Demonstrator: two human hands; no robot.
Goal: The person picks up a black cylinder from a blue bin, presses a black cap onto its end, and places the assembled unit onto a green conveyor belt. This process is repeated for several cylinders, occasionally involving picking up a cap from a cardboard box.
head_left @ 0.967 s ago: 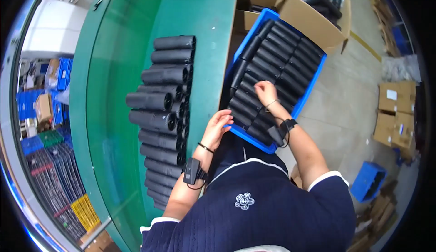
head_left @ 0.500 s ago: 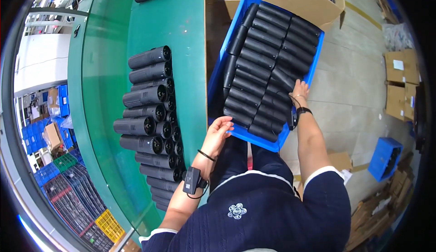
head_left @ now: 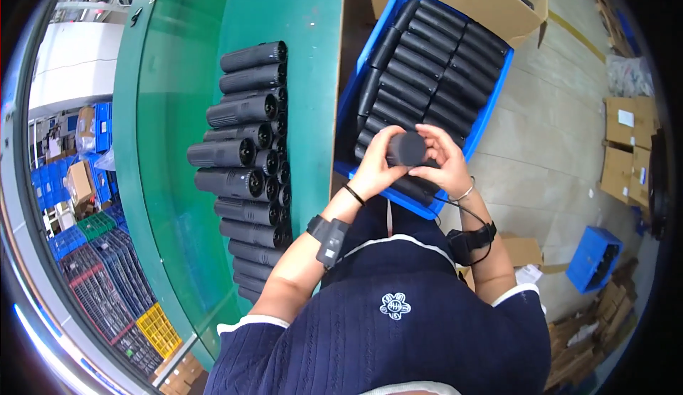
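Observation:
Over the near end of a blue crate (head_left: 506, 64), I hold a black cylinder (head_left: 408, 149) with its flat round end turned up toward me. My left hand (head_left: 377, 166) wraps its left side. From the right, my right hand (head_left: 445, 161) closes on it with curled fingers and thumb. The lower part of the cylinder is hidden by its own end and my fingers. Beneath, rows of black cylinders (head_left: 409, 71) lie on their sides in the crate, several of them covered by my hands.
To the left, a green table (head_left: 313, 53) carries a stack of ribbed black cylinders (head_left: 245, 110). An open cardboard box (head_left: 487, 0) stands beyond the crate. On the floor at right are a smaller blue crate (head_left: 592, 256) and brown cartons (head_left: 629, 160).
My right hand has come back from the crate's right side with a cylinder. My left hand has moved up and right from the crate's near edge to hold it too.

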